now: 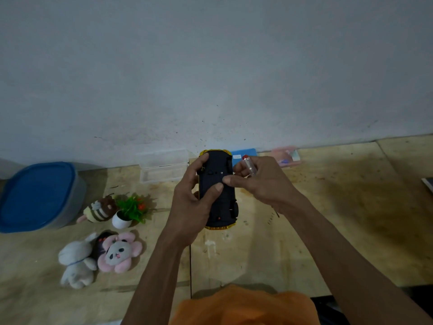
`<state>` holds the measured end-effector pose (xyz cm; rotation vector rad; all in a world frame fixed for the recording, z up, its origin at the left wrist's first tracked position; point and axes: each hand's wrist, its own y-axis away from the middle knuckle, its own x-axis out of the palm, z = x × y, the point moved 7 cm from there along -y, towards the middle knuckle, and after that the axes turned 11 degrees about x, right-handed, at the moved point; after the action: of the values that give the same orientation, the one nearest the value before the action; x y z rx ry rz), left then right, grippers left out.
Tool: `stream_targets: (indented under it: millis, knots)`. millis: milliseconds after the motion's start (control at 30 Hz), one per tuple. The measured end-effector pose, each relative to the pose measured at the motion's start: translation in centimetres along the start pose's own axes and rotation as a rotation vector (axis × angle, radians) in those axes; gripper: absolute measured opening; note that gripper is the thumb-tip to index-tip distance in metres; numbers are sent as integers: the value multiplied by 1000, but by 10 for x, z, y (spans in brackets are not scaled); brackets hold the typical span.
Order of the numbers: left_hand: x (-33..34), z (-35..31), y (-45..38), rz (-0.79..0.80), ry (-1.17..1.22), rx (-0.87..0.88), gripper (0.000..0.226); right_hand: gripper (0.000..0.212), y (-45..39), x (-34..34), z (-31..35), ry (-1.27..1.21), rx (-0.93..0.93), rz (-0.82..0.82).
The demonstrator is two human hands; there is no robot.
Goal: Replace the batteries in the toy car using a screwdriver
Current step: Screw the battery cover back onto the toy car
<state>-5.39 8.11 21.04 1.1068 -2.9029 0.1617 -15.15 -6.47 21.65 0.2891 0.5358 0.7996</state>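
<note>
You are gripping the toy car (216,188) upside down above the table (328,207) in your left hand (192,207), exposing its underside, while your right hand (262,184) is holding the screwdriver (248,165), one finger pressing the underside.

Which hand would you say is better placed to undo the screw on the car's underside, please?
The right hand, I would judge: it already holds the screwdriver, beside the upturned toy car. The left hand grips the car, steadying it.
</note>
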Motion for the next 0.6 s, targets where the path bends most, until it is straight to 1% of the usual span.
stream_targets:
  millis: [100,167,233,300,367,467,500,600]
  knots:
    - [0,4,3,20,-25,2,62,30,-1,0,-3,-8,36,-20]
    - [-1,8,6,16,-16,-15,61,30,-1,2,-5,3,56,1]
    - [-1,14,8,4,0,-42,59,32,0,3,-4,47,49,11]
    - [1,18,9,-13,28,-74,59,30,0,1,-3,86,27,-33]
    - [1,20,9,-36,36,-96,59,27,1,-5,-1,-21,22,-55]
    - [-3,22,9,-72,34,-107,59,26,7,-7,10,-304,13,42]
    - [-4,24,9,-79,34,-113,59,24,10,-8,16,-331,-17,52]
    - [-3,24,9,-73,12,-109,58,23,18,-8,29,-281,-123,27]
